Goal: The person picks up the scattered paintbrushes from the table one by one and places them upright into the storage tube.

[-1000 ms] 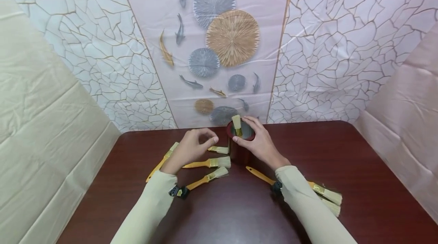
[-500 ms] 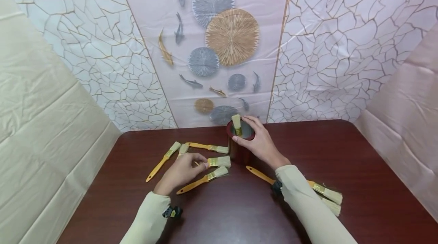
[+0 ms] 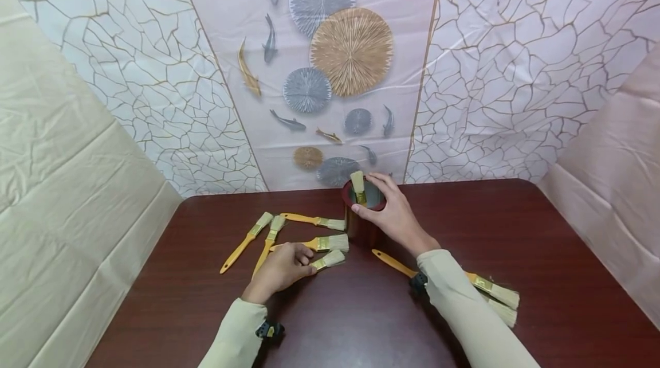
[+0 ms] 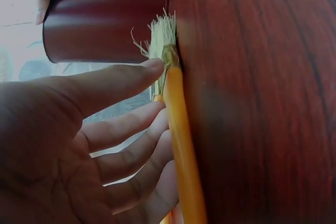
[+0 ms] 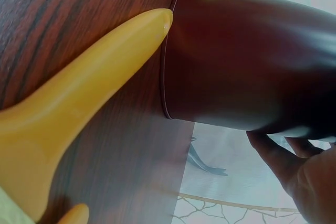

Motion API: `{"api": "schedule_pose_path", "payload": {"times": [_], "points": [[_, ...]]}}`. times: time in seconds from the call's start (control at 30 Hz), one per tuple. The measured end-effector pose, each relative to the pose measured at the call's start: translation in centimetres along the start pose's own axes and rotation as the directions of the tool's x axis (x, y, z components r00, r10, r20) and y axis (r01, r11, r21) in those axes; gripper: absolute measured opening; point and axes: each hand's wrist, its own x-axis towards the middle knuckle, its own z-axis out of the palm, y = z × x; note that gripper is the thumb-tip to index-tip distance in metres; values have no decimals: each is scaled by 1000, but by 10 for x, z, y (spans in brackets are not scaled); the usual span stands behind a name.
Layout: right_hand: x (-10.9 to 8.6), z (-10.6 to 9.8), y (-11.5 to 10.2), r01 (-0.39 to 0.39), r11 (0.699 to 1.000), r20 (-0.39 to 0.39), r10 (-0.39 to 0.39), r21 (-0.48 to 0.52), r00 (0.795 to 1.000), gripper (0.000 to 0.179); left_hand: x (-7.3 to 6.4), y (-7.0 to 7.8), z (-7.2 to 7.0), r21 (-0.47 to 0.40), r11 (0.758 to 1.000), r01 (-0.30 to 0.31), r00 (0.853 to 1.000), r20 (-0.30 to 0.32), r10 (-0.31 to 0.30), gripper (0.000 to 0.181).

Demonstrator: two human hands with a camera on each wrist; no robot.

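My left hand (image 3: 283,267) is at the nearest of several paintbrushes on the left of the table. In the left wrist view, its thumb tip meets the ferrule of this paintbrush (image 4: 181,129), and its fingertips lie along the orange handle. In the head view the palm hides most of the handle. My right hand (image 3: 394,216) grips the rim of a dark red cylindrical container (image 3: 361,230), thumb on the near side and fingers on the far right. One paintbrush (image 3: 358,183) stands inside, pale bristles up, leaning left.
Beyond my left hand lie a wide paintbrush (image 3: 325,243), another paintbrush (image 3: 309,219) pointing at the container, and two slanted on the left, the outer paintbrush (image 3: 244,245) farthest out. More paintbrushes (image 3: 492,289) lie partly under the right forearm. A patterned backdrop (image 3: 335,70) hangs behind the table.
My left hand has moved from beside the container down and nearer, past the wide paintbrush to the nearest one. My right hand and the container have stayed in place.
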Motion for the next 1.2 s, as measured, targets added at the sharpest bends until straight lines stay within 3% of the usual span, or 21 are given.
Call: {"api": "schedule_pose_path", "payload": {"times": [0.17, 0.33, 0.6, 0.73, 0.97, 1.2], "points": [[0, -1, -1, 1, 1000, 4, -1, 1, 1000, 85, 4, 2, 7, 65, 998, 23, 1000, -22, -21, 21], [-1, -2, -2, -3, 1000, 2, 3, 7, 1000, 85, 4, 3, 12, 97, 995, 3, 999, -42, 1, 14], [-1, -2, 0, -9, 1000, 1, 9, 7, 1000, 85, -1, 9, 15, 65, 997, 45, 999, 18, -46, 13], [-1, -1, 0, -6, 1000, 5, 6, 9, 1000, 85, -2, 10, 14, 46, 998, 45, 999, 16, -45, 13], [-2, 0, -1, -1, 1000, 8, 1, 11, 1000, 85, -5, 9, 9, -53, 998, -22, 1000, 11, 23, 11], [-2, 0, -2, 0, 1000, 4, 0, 18, 1000, 84, -7, 19, -3, -109, 987, -115, 993, -39, 111, 13]]}}
